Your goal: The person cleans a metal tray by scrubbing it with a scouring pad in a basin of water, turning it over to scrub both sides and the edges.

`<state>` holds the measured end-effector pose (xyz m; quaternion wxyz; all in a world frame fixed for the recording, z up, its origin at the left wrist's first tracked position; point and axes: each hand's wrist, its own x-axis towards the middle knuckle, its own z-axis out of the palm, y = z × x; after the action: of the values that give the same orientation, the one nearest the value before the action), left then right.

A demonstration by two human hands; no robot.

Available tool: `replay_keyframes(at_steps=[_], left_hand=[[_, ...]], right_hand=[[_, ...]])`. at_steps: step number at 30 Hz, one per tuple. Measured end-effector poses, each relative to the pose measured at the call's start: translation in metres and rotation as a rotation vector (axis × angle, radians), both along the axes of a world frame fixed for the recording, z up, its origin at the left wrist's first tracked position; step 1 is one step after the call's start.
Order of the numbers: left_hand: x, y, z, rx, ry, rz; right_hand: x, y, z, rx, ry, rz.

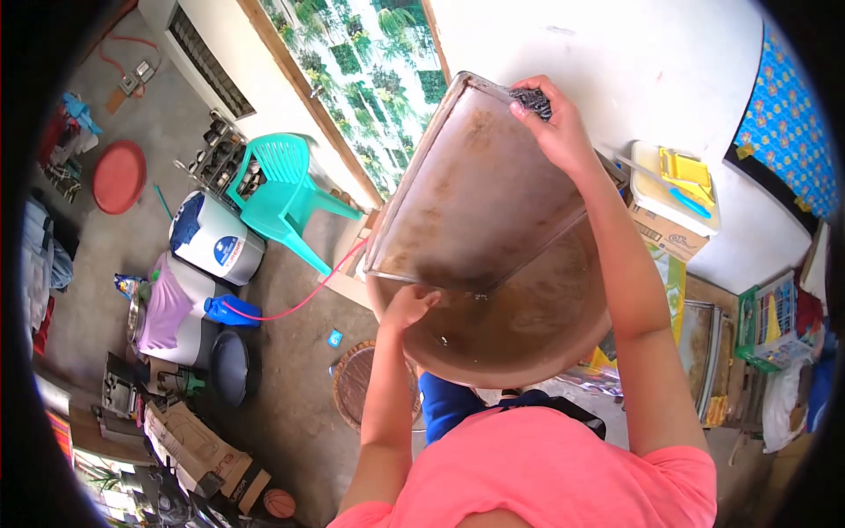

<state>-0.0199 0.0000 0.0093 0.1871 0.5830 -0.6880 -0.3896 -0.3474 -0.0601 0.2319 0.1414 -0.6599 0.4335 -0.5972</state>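
Observation:
A large, shallow metal baking tray (493, 176) with brown stains stands tilted in a wide brown basin (493, 374) of murky water. My left hand (412, 306) is closed at the tray's lower left edge, its fingertips partly hidden. At the tray's upper right corner, my right hand (560, 132) grips a dark, coarse scouring pad (533, 103) and presses it against the rim. The tray's lower right part dips into the basin, where dark water lies against it.
Left of the basin stand a green plastic chair (280, 189), a pink hose (299, 304) and a round wooden stool (363, 387). To the right are a cardboard box (664, 231) bearing a lidded container, more stained trays (701, 352) and a green crate (759, 330).

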Motion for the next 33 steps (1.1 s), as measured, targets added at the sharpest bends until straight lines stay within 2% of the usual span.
replay_keyframes(at_steps=[3, 5, 6, 7, 10, 13, 16, 17, 20, 25, 27, 32, 33], left_hand=[[-0.020, 0.005, 0.071, -0.311, -0.073, 0.270], [-0.037, 0.007, 0.122, -0.799, -0.036, 0.369], [-0.044, 0.001, 0.140, -1.035, -0.009, 0.304], [-0.051, -0.006, 0.153, -1.163, 0.070, 0.255], [-0.076, -0.014, 0.200, -0.757, 0.374, 0.126], [-0.094, -0.030, 0.219, -1.082, 0.040, 0.171], [-0.101, -0.069, 0.215, -1.082, 0.327, 0.000], [-0.102, -0.072, 0.209, -0.844, 0.500, -0.059], [-0.099, -0.066, 0.215, -0.600, 0.619, -0.079], [-0.111, -0.056, 0.189, -0.670, 0.647, 0.177], [-0.110, -0.062, 0.165, -0.696, 0.680, 0.220], [-0.111, -0.054, 0.148, -0.689, 0.739, 0.318], [-0.109, -0.055, 0.145, -0.680, 0.729, 0.321]], right_hand=[[-0.002, -0.011, -0.004, -0.107, 0.049, 0.042], [-0.001, -0.017, -0.002, -0.159, 0.058, 0.074], [-0.002, -0.018, -0.001, -0.186, 0.063, 0.088], [0.000, -0.017, 0.003, -0.159, 0.060, 0.119], [0.003, -0.014, 0.012, -0.093, 0.062, 0.161], [0.004, -0.016, 0.014, -0.065, 0.079, 0.132], [0.003, -0.011, 0.018, -0.059, 0.063, 0.164], [0.003, -0.012, 0.017, -0.059, 0.059, 0.156], [0.010, -0.010, 0.016, -0.120, 0.065, 0.096], [0.033, -0.022, 0.005, -0.466, 0.109, -0.262], [0.043, -0.014, -0.004, -0.462, 0.100, -0.307], [0.075, -0.004, -0.049, -0.397, 0.080, -0.215], [0.083, -0.007, -0.061, -0.272, 0.072, -0.148]])
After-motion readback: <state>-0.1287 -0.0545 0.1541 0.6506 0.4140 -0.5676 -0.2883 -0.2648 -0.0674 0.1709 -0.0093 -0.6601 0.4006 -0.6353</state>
